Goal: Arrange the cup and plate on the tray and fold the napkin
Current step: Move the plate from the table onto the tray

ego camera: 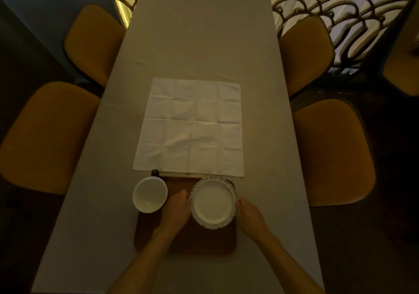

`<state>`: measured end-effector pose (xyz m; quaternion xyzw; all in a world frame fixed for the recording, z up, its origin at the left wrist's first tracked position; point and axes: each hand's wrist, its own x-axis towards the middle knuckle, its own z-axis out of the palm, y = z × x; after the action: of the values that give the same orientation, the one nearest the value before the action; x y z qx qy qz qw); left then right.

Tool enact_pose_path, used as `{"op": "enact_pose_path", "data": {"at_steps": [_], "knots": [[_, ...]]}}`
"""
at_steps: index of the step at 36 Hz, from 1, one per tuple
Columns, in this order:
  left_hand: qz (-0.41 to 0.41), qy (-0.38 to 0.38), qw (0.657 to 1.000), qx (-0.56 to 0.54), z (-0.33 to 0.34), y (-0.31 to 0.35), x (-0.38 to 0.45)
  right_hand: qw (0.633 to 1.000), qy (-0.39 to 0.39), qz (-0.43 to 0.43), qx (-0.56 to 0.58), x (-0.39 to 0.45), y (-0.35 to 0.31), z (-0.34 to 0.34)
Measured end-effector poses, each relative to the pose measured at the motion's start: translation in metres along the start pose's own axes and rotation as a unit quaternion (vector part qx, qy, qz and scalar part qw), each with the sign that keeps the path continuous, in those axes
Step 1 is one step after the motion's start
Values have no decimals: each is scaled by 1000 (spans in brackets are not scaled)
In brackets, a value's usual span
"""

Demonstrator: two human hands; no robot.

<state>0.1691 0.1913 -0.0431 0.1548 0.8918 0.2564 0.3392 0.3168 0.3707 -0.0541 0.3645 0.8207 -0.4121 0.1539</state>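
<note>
A white plate [213, 203] with a patterned rim is over the right half of the brown tray [181, 241]. My left hand [178, 209] grips the plate's left rim and my right hand [248, 214] grips its right rim. A white cup [149, 195] with a dark handle stands at the tray's far left corner. Beyond the tray a white napkin [192, 128] lies unfolded and flat, creased into squares.
The long table [199, 32] has a grey cloth and stretches away from me. Two mustard chairs stand at each side, such as the near left chair [45, 134] and the near right chair [333, 153]. A metal railing [340, 5] runs at the back right.
</note>
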Motion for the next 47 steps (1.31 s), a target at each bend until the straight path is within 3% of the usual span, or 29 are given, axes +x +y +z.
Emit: {"op": "enact_pose_path", "data": {"at_steps": [22,32,47], "knots": [[-14,-38,999,7,11,-4,14,1000,19,-6,-1,-2,-4,1],[-6,-39,999,29,10,4,24,999,18,35,-17,10,4,2],[-20,-27,999,-29,24,-8,9,999,30,41,-6,-4,6,10]]}}
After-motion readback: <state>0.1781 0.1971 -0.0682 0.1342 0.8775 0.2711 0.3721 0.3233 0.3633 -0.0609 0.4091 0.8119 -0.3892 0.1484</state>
